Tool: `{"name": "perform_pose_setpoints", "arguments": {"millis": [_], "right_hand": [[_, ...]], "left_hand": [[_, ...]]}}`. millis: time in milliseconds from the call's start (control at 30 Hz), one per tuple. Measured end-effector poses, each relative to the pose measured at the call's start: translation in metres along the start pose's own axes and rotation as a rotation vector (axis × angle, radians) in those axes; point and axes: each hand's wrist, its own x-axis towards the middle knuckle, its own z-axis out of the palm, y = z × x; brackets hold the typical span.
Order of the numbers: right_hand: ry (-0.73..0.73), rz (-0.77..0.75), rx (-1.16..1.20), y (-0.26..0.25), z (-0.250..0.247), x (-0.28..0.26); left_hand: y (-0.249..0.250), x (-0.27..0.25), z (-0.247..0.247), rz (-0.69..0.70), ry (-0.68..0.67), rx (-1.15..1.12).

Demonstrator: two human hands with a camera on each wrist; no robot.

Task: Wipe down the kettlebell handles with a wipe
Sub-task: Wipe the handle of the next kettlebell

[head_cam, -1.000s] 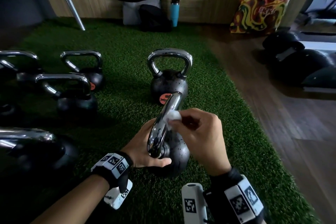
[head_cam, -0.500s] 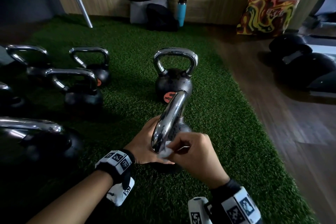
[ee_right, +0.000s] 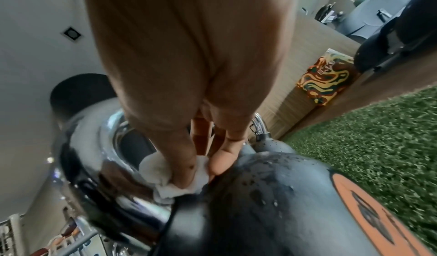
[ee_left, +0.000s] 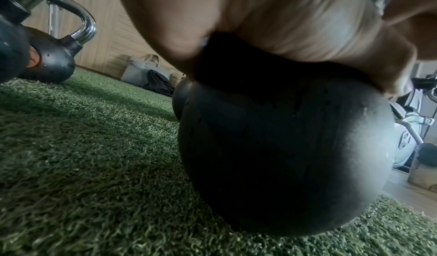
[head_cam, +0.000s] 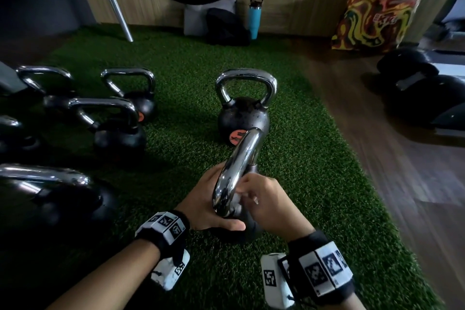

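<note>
A black kettlebell (ee_left: 283, 148) with a chrome handle (head_cam: 239, 166) stands on the green turf right in front of me. My left hand (head_cam: 208, 206) grips the base of the handle where it meets the black ball, thumb across the front. My right hand (head_cam: 266, 206) pinches a small crumpled white wipe (ee_right: 165, 174) against the lower inner side of the handle (ee_right: 94, 157), near the ball (ee_right: 260, 204). In the head view only a bit of the wipe (head_cam: 237, 200) shows between my fingers and the chrome.
A second kettlebell (head_cam: 244, 113) stands just behind the held one. Several more kettlebells (head_cam: 118, 128) sit on the turf (head_cam: 314, 184) at the left. A blue bottle (head_cam: 254, 17), a dark bag and a steel bar lean at the back wall; wooden floor lies to the right.
My right hand has slid the wipe down the handle from near its top to its lower end by the ball. My left hand keeps its grip at the handle's base.
</note>
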Motion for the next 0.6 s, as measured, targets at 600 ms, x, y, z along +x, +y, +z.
{"name": "perform_pose_setpoints", "arguments": {"millis": [600], "right_hand": [[-0.013,0.251,1.182,-0.005,0.001,0.002]], "left_hand": [[-0.017,0.007,0.005,-0.006,-0.024,-0.057]]}}
